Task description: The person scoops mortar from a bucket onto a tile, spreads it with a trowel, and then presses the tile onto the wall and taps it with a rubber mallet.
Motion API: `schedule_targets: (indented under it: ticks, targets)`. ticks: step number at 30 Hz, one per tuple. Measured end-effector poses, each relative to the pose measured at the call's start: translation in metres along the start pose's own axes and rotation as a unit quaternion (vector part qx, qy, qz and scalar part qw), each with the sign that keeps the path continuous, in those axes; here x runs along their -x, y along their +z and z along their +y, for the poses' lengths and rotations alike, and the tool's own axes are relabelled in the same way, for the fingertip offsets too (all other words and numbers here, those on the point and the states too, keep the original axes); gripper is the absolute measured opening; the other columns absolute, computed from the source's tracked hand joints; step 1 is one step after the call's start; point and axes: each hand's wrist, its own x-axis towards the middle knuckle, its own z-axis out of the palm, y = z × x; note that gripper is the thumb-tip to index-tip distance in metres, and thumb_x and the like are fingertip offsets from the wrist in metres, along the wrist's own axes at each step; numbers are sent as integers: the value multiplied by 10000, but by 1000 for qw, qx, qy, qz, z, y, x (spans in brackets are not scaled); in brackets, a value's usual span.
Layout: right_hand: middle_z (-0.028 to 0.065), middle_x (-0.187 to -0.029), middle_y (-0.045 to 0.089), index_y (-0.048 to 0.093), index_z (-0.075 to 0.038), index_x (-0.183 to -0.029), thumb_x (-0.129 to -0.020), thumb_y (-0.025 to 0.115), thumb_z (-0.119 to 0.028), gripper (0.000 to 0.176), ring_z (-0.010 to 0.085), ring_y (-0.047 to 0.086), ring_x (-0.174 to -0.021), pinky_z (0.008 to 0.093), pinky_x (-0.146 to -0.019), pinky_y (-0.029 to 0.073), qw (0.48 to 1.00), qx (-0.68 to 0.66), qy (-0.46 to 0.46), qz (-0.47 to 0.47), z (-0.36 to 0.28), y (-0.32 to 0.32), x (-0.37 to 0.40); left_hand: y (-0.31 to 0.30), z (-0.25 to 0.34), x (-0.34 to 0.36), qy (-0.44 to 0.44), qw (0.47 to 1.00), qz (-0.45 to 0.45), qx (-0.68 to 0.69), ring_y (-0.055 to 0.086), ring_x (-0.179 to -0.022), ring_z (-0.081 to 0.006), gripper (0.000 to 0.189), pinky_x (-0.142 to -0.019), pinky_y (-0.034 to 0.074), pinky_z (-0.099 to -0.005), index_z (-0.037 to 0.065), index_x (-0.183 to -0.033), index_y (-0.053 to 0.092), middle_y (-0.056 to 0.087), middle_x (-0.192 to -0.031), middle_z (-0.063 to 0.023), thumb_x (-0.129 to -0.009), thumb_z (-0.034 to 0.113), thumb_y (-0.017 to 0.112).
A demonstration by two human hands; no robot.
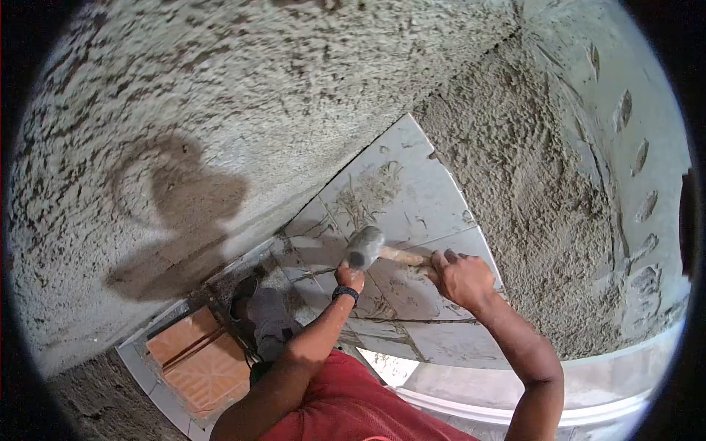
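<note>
A mallet (401,255) with a grey head and a wooden handle lies across the view above pale, mortar-smeared tiles (434,198). My right hand (465,279) is wrapped round the end of its handle. Just below the mallet head is my left hand (350,276), with a dark band on the wrist. The mallet head partly hides its fingers, and I cannot make out whether they hold anything.
Rough mortar (515,169) borders the tiles on the right. A textured wall (243,95) rises at the upper left. Orange patterned tile (198,360) shows at the lower left, and a white ledge (529,415) runs along the lower right.
</note>
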Motion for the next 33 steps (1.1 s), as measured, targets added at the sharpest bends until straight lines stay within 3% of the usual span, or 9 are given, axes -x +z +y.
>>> schedule_targets:
  ticks: [3,7,10,17,21,25,27,29,33]
  targets:
    - [134,-919,670,565,-83,-1154,-955,486,-438,415,343,686,-739,449,-668,551,998,40,49,-21,5,30,3,17,98,65,20,978,-10,-208,647,-1034,-311,383,-881,509,-383,17,-1207,616,669,-1123,-182,-836,71,689]
    - [135,-918,669,576,-74,-1161,-963,454,-472,461,337,691,-745,464,-615,549,1000,-16,10,-19,-6,28,22,14,96,45,407,759,-97,-499,638,-1024,-247,348,-875,508,-363,25,-1205,619,669,-1118,-144,-857,32,614]
    - [170,-976,673,550,-51,-1076,-975,431,-447,426,365,686,-766,479,-659,552,994,-43,88,-50,9,33,21,28,111,64,4,999,25,-22,638,-939,-205,300,-838,519,-348,-2,-1165,634,678,-1043,-122,-901,138,611]
    - [169,-991,673,542,-65,-1141,-970,432,-473,456,355,693,-796,480,-656,553,988,-80,116,-60,8,23,39,16,117,59,57,945,2,-322,659,-944,-287,337,-865,522,-435,1,-1117,653,680,-1070,-123,-940,257,522]
    - [159,-993,670,553,-74,-1180,-974,419,-474,469,356,694,-801,477,-663,556,988,-125,63,-64,-10,33,42,-5,75,26,366,805,-78,-461,653,-952,-316,417,-877,505,-422,-15,-1134,635,683,-1064,-129,-949,335,504]
    - [132,-1023,665,579,-94,-1152,-954,436,-519,490,351,687,-789,480,-651,559,991,-121,46,-33,-18,49,43,-8,73,10,-45,949,-272,-150,648,-917,-289,354,-769,498,-452,63,-1115,671,680,-1043,-139,-921,327,535]
    - [151,-1022,658,569,-82,-1138,-954,446,-463,441,352,688,-806,481,-661,557,981,-146,121,-48,-10,46,38,-21,31,-8,172,979,-69,-82,651,-903,-275,308,-763,499,-446,83,-1091,688,685,-1023,-128,-894,291,574]
    - [170,-1021,651,559,-69,-1123,-953,456,-407,392,352,689,-823,482,-671,555,965,-168,189,-67,-11,48,41,-23,37,1,11,998,-30,-54,642,-971,-285,297,-842,511,-437,87,-1119,680,659,-1115,-146,-912,248,542]
    - [162,-979,657,558,-71,-1101,-951,457,-413,387,352,690,-794,485,-654,551,986,-133,93,23,-8,56,43,-22,43,0,449,757,-139,-454,616,-1003,-306,330,-909,472,-429,72,-1131,672,651,-1105,-148,-891,252,535]
